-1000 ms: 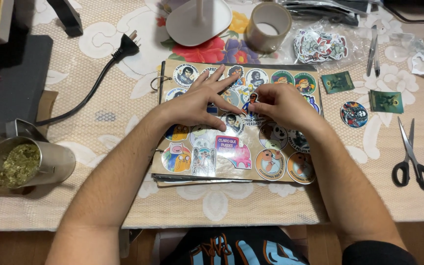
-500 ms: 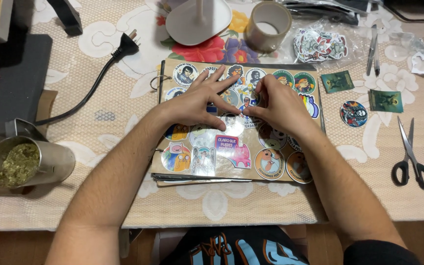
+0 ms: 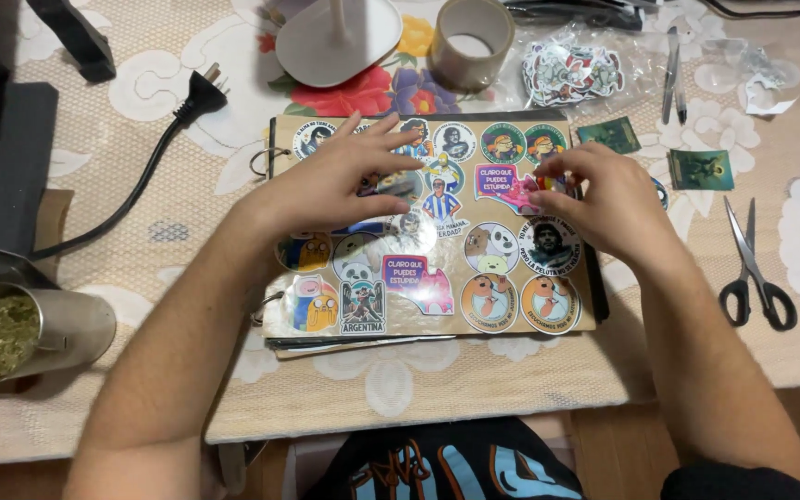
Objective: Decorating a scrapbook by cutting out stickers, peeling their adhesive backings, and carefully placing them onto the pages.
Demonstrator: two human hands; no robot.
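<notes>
My left hand (image 3: 340, 185) lies flat with fingers spread on the glossy page of a ring-bound sticker album (image 3: 432, 227), so that grip is wide and holds nothing. My right hand (image 3: 594, 199) rests at the page's right side, fingertips (image 3: 548, 181) bunched narrow and pressing at a pink speech-bubble sticker (image 3: 502, 182); I cannot tell whether they pinch its edge or only touch it. The album lies in the middle of the surface (image 3: 122, 231), which is covered by a beige woven cloth with white floral shapes. The page is packed with round and die-cut stickers under a shiny film, and metal rings show at its left edge.

Right of the album lie black-handled scissors (image 3: 754, 268), blades apart, and two small rectangular green cards (image 3: 701, 169). Beyond the top edge stand a roll of brown tape (image 3: 471, 42), a clear bag of loose stickers (image 3: 571, 72), metal tweezers (image 3: 671, 65) and a white round stand base (image 3: 340, 42). A black plug (image 3: 198, 93) with its cord runs off to the left, and a steel cup filled with green crumbled herb (image 3: 20, 333) lies at the near left.
</notes>
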